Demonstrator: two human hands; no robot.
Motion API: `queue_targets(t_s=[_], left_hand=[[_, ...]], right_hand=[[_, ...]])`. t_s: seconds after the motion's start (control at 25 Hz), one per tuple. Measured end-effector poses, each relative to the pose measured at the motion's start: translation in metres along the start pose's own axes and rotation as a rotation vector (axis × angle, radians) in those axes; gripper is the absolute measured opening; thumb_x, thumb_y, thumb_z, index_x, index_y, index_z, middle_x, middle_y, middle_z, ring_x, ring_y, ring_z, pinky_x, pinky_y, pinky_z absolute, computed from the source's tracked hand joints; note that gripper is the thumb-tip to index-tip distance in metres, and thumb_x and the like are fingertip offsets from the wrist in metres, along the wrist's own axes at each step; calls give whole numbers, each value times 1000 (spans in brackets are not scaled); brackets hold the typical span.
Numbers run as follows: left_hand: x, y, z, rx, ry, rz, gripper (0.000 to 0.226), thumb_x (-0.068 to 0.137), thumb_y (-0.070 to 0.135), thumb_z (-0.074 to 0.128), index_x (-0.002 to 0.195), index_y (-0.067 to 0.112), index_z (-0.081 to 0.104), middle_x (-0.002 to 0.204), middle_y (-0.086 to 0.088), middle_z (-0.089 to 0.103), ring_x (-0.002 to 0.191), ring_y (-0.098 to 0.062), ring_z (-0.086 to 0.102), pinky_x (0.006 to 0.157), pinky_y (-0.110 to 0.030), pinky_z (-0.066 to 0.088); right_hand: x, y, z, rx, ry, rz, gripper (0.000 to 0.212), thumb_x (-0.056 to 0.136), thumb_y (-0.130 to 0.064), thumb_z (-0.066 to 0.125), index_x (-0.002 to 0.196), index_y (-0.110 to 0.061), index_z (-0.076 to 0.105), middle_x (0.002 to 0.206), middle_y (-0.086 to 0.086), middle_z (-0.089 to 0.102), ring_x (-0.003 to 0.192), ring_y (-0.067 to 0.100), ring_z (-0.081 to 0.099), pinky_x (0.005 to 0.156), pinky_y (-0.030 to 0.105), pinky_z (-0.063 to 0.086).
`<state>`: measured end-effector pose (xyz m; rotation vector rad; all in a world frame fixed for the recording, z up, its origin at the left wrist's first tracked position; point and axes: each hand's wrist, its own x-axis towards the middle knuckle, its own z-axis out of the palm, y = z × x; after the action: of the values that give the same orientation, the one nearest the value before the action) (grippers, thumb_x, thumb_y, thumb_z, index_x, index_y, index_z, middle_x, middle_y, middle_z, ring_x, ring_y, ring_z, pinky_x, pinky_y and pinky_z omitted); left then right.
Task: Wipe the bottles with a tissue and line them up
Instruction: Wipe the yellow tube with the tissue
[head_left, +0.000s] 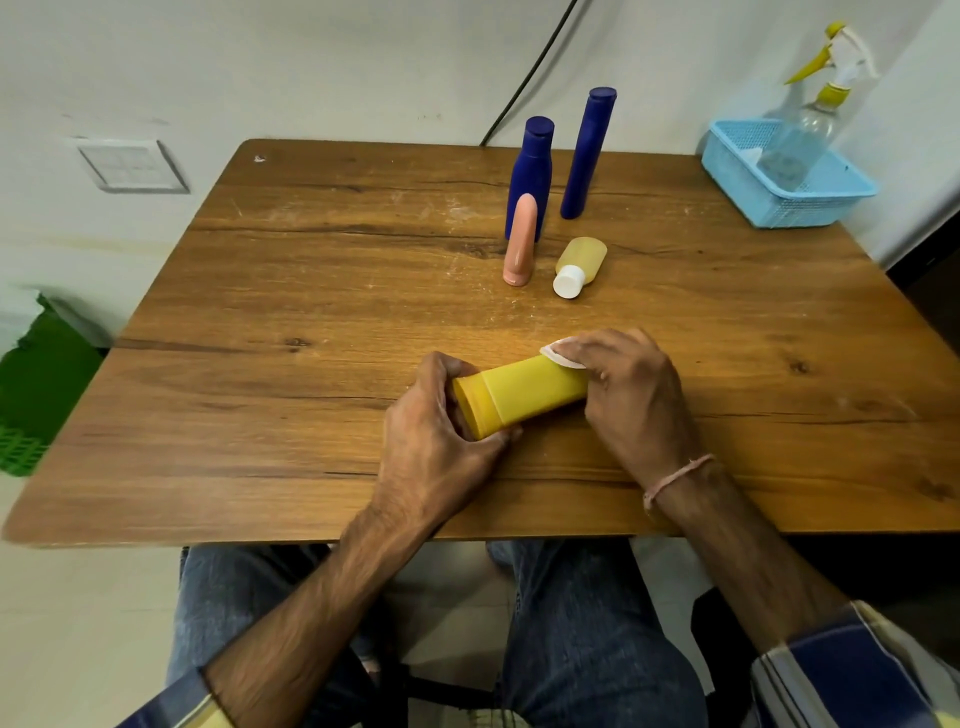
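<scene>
Yellow bottle (519, 396): lay sideways near the wooden table (260, 291) front edge.
Left hand (441, 431): fingers wrapped around its cap end.
Right hand (631, 395): pinched the tissue (558, 353) against its body.
Risk: a loosening hold could have let it roll off.

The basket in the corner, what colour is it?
Light blue, seen in the head view: the basket.
</scene>
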<state>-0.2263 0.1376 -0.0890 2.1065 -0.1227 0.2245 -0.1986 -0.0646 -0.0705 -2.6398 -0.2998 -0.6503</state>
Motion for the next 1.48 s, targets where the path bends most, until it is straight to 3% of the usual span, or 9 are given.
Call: queue_targets(t_s=[0.24, 0.36, 0.48, 0.68, 0.76, 0.92, 1.16, 1.28, 1.48], left_hand=[[-1, -5, 2, -42, 42, 40, 54, 70, 19, 90, 110, 19, 54, 77, 6, 60, 63, -8, 57, 54, -32, 52], [-1, -5, 1, -49, 36, 47, 63, 65, 27, 94, 113, 21, 54, 93, 6, 63, 77, -11, 63, 63, -36, 58], [0, -6, 1, -56, 49, 106, 65, 66, 28, 94, 118, 21, 55, 105, 7, 62, 88, -14, 62, 70, -38, 59], [-2, -10, 3, -103, 58, 268, 54, 76, 7, 77, 121, 26, 55, 118, 6, 54, 99, -12, 57, 72, -46, 58], [-2, -11, 3, -130, 71, 278, 48, 81, -2, 69, 120, 23, 58, 116, 8, 52, 103, -8, 55, 74, -47, 58], [1, -13, 3, -245, 68, 253, 40, 81, -14, 64, 111, 13, 64, 113, 3, 58, 106, -18, 60, 77, -49, 58], [-5, -13, 5, -422, -72, 36, 60, 72, 10, 83, 124, 20, 55, 128, 1, 64, 115, -15, 66, 91, -33, 60], [-3, -19, 7, -421, -70, -22, 71, 69, 22, 89, 130, 23, 55, 128, 5, 66, 119, -14, 65, 97, -40, 58], [0, -20, 7, -405, -67, -22, 66, 66, 26, 88, 124, 30, 58, 128, 8, 67, 120, -15, 65, 99, -49, 56]], right_hand=[[-32, -52, 6, 188, -31, -344, 44, 80, 19, 58, 112, -6, 74, 115, 7, 71, 93, 26, 61, 88, 32, 52], [-20, -16, 4, 67, 25, -143, 53, 74, 23, 57, 112, -10, 75, 113, 5, 72, 95, 28, 63, 91, 27, 49], [-13, -9, -5, 23, 72, 63, 48, 80, 17, 57, 113, -12, 74, 114, 4, 71, 99, 26, 64, 92, 25, 47], [-16, -34, -20, 116, 41, -105, 40, 84, 10, 57, 113, -11, 74, 113, 2, 71, 101, 20, 61, 88, 27, 51], [-11, -24, -22, 54, 45, 1, 41, 82, 12, 58, 109, -13, 75, 109, 2, 72, 98, 22, 62, 85, 26, 50], [-19, -18, -18, 14, 1, 130, 38, 80, 12, 58, 104, -13, 77, 103, 3, 72, 95, 21, 63, 86, 30, 53], [-37, -37, -7, 184, 21, 78, 38, 81, 13, 61, 107, -11, 76, 105, 3, 69, 100, 17, 64, 91, 29, 53], [-40, -34, -7, 172, -29, 24, 38, 81, 12, 63, 109, -12, 76, 106, 2, 68, 100, 16, 63, 90, 29, 53], [-20, -12, -9, -17, 31, 190, 45, 78, 15, 60, 111, -11, 74, 110, 3, 69, 99, 21, 60, 86, 39, 56]])
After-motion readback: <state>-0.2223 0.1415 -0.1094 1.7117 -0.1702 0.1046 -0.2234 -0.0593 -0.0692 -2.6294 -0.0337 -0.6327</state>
